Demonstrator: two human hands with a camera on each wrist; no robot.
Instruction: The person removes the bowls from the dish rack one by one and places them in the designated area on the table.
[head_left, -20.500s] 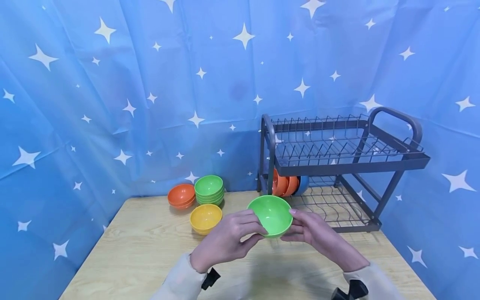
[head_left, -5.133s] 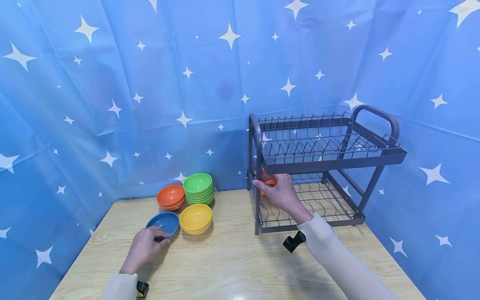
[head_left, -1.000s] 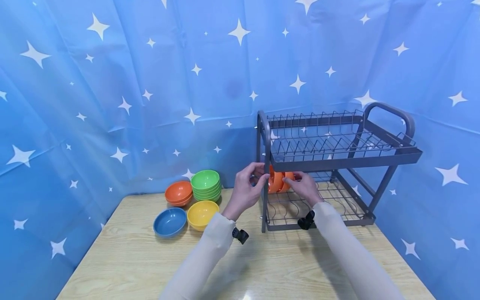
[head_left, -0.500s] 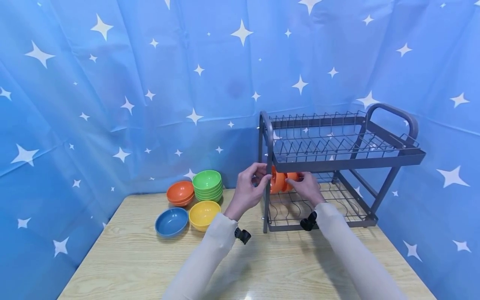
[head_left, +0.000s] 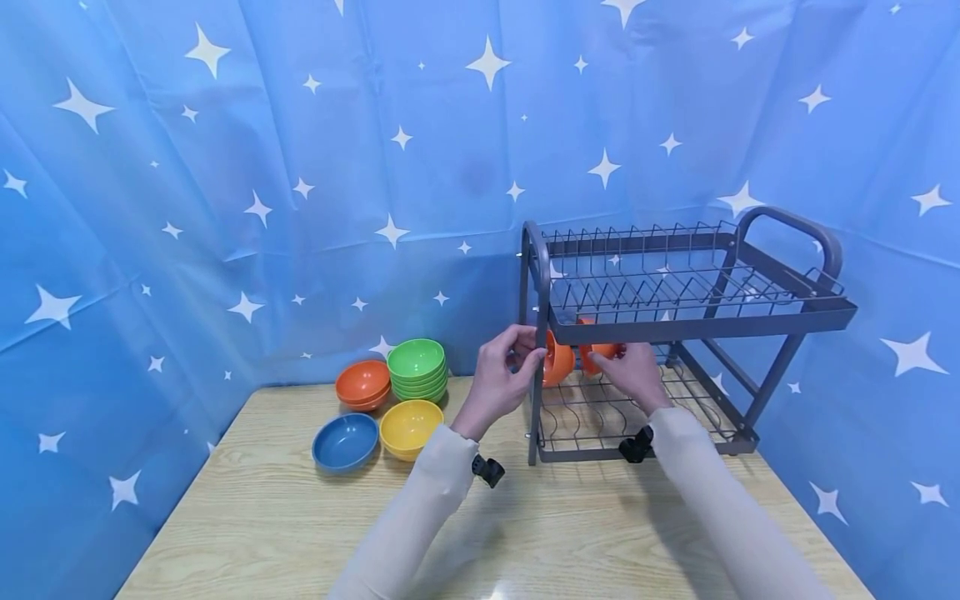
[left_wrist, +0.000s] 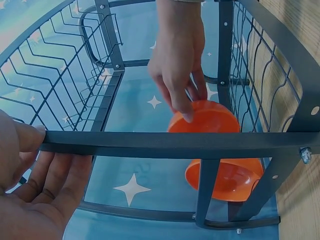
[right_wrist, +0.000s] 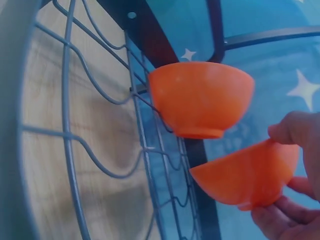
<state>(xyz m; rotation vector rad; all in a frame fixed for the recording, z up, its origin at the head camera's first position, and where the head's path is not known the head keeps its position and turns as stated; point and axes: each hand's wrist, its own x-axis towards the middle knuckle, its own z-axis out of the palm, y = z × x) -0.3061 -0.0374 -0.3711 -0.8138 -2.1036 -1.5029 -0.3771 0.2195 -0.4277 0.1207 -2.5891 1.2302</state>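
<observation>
A grey two-tier dish rack stands at the table's back right. My left hand grips the rack's front-left post; in the left wrist view its fingers curl round the grey bar. My right hand reaches into the lower tier and pinches an orange bowl by its rim, tilted on edge. The same held bowl shows in the right wrist view. A second orange bowl stands on edge in the lower tier wires by the post, slightly apart from the held one.
Left of the rack on the wooden table sit a blue bowl, a yellow bowl, a stack of green bowls and a stack of orange bowls. A blue star-patterned curtain closes in the back and sides.
My right hand has drawn one orange bowl to the right, away from the other bowl in the lower tier. My left hand has stayed on the post.
</observation>
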